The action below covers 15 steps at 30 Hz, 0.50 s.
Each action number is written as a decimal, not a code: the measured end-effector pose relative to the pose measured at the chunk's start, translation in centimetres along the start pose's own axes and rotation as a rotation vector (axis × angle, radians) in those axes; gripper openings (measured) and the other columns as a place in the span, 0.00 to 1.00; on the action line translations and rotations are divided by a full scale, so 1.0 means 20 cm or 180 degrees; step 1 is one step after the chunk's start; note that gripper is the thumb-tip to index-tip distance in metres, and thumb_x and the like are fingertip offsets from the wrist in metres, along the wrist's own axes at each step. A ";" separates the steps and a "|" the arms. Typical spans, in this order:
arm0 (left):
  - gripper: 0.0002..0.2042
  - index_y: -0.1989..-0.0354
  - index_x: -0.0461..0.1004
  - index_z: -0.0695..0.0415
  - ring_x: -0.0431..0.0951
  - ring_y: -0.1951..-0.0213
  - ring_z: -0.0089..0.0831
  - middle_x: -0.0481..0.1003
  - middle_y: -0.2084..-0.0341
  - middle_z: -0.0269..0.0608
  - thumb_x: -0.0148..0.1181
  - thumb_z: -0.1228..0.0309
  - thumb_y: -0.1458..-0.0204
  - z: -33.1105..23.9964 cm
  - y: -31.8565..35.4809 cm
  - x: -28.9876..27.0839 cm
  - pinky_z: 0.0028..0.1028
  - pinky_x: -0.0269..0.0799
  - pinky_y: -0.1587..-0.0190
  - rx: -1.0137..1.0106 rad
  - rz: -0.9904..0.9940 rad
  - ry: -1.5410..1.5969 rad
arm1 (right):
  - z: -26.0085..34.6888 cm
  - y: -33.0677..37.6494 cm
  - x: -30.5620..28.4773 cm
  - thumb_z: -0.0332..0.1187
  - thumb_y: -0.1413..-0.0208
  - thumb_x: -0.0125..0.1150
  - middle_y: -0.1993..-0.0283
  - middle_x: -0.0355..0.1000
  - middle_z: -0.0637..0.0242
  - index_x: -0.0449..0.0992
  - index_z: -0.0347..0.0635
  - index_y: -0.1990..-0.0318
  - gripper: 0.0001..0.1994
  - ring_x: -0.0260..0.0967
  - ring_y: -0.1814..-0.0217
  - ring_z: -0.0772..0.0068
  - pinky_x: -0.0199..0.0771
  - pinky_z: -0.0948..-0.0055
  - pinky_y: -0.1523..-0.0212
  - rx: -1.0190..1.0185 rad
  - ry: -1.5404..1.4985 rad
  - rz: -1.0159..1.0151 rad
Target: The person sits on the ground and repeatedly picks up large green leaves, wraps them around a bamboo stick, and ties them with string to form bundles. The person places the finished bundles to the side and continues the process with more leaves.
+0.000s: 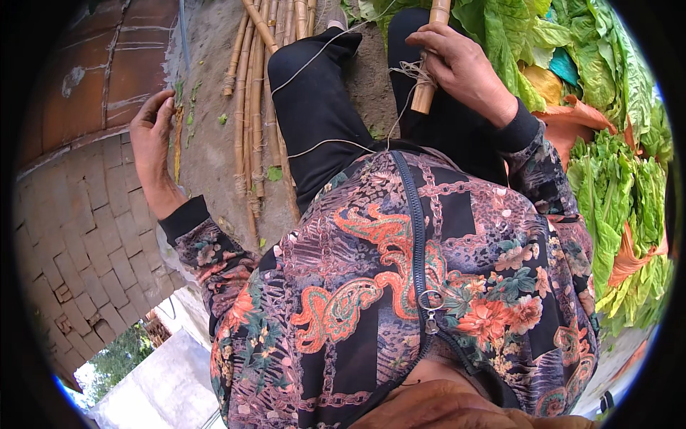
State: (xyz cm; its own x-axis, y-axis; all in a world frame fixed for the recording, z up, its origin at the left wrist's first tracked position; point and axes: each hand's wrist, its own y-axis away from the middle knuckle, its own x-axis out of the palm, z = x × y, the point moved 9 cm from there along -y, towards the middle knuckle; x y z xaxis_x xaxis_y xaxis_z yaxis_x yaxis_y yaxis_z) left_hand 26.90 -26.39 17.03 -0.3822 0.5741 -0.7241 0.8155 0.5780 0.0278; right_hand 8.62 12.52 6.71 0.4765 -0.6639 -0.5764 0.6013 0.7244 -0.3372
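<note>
My right hand (468, 68) is wrapped round a bamboo pole (423, 99) above my right knee. Thin twine (413, 70) is wound and bunched near the pole's end, just beside my fingers. From there a strand runs down to my lap and across my left thigh. Out to the left, my left hand (152, 139) is raised with thumb and fingertips drawn together. A narrow green and yellow-brown strip (178, 132) shows beside its fingertips; whether the hand holds it, I cannot make out.
Several bamboo poles (257, 107) lie on the ground left of my legs, some with twine round them. Large green leaves (514, 43) are heaped at right, with orange cloth (575, 121) among them. At far left are a reddish-brown panel (71, 71) and a brick surface (86, 236).
</note>
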 end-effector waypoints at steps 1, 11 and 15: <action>0.13 0.52 0.74 0.62 0.72 0.62 0.20 0.76 0.63 0.35 0.58 0.73 0.46 -0.06 0.01 0.15 0.19 0.67 0.59 0.0097 0.0176 0.0190 | -0.03 0.01 0.00 0.22 0.48 0.52 0.59 0.69 0.59 0.73 0.38 0.55 0.12 0.71 0.59 0.59 0.70 0.69 0.56 -0.0015 -0.0081 -0.0075; 0.27 0.40 0.60 0.63 0.72 0.49 0.42 0.69 0.47 0.54 0.57 0.69 0.48 -0.67 -0.41 1.74 0.32 0.69 0.49 0.1418 0.0976 0.0674 | -0.09 0.07 0.00 0.20 0.52 0.51 0.61 0.65 0.62 0.70 0.36 0.53 0.16 0.65 0.64 0.71 0.67 0.76 0.62 0.0339 -0.0703 -0.0108; 0.27 0.41 0.59 0.70 0.75 0.57 0.32 0.73 0.55 0.48 0.55 0.69 0.47 -0.64 -0.74 2.08 0.27 0.70 0.54 0.0811 0.1010 0.1657 | -0.06 0.10 -0.05 0.21 0.51 0.53 0.55 0.66 0.62 0.70 0.37 0.50 0.17 0.65 0.67 0.75 0.67 0.77 0.66 0.0050 -0.1343 -0.0556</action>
State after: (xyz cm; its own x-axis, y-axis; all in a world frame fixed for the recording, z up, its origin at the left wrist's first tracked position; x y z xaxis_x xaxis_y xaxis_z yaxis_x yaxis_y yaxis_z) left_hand -6.69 -3.71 -4.73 -0.2145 0.9363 -0.2780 0.9760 0.2161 -0.0253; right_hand 8.61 14.87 5.74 0.5847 -0.7958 -0.1572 0.7040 0.5941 -0.3891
